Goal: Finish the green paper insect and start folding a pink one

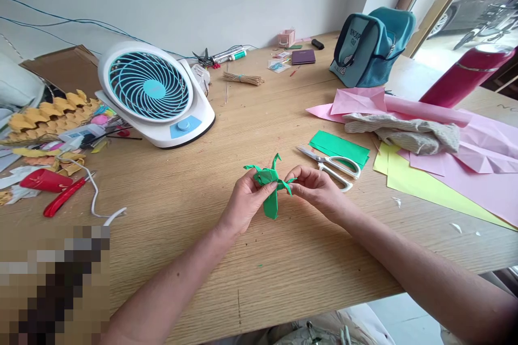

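A folded green paper figure [267,177] with several thin limbs and a flat tail-like flap is held just above the wooden table. My left hand [244,200] pinches its body between thumb and fingers. On the other side, my right hand [316,190] has its thumb and forefinger closed on one of the thin limbs at the right. Just beyond my right hand lie white-handled scissors [338,164], partly open, resting over flat green paper pieces [339,146].
A white fan [178,124] stands at the left. Nearby lie a red utility knife [65,198] and paper scraps. Pink paper [485,140], yellow paper [421,178] and a grey glove [408,132] cover the right side. Behind them are a teal bag [364,54] and a red bottle [461,75].
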A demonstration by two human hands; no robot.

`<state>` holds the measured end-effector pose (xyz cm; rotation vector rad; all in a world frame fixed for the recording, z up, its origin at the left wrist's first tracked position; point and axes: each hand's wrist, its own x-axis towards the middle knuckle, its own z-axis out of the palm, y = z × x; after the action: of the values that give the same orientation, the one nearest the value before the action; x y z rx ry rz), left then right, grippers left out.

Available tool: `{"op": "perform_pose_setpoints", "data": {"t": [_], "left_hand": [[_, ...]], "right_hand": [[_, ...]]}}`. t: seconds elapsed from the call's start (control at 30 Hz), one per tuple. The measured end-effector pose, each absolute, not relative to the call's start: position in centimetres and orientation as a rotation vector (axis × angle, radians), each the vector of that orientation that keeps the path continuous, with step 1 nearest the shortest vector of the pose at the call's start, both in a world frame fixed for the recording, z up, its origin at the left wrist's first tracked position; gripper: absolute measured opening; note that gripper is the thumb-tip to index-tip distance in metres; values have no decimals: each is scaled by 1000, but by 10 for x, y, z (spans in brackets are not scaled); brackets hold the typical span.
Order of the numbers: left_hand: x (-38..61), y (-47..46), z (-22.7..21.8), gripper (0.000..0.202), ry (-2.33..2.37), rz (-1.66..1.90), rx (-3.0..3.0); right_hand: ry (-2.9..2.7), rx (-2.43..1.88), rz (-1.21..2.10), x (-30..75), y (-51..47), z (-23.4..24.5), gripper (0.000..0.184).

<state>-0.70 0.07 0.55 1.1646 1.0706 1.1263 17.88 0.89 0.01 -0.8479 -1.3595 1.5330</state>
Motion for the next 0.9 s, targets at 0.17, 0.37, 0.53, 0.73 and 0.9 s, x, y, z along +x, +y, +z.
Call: {"op": "perform_pose_setpoints", "data": {"t": [0.17,0.37,0.53,0.73,0.9], "left_hand": [[-7,2,6,30,1068,1117,1269],[-6,4,0,30,1056,1110,1332],[-5,4,-1,25,1046,1102,1331],[-2,1,0,25,1018,1102,1226],[-2,0,-3,27,1051,1111,1177]], "right_hand": [[-1261,-876,1620,178,10,-3,37],[-1128,-923,1712,175,11,-12,40],[-1060,-964,1792,175,11,-11,40],[-950,-940,1760,171,9,-10,47],[-1063,-876,1662,170,5,-11,42]]}}
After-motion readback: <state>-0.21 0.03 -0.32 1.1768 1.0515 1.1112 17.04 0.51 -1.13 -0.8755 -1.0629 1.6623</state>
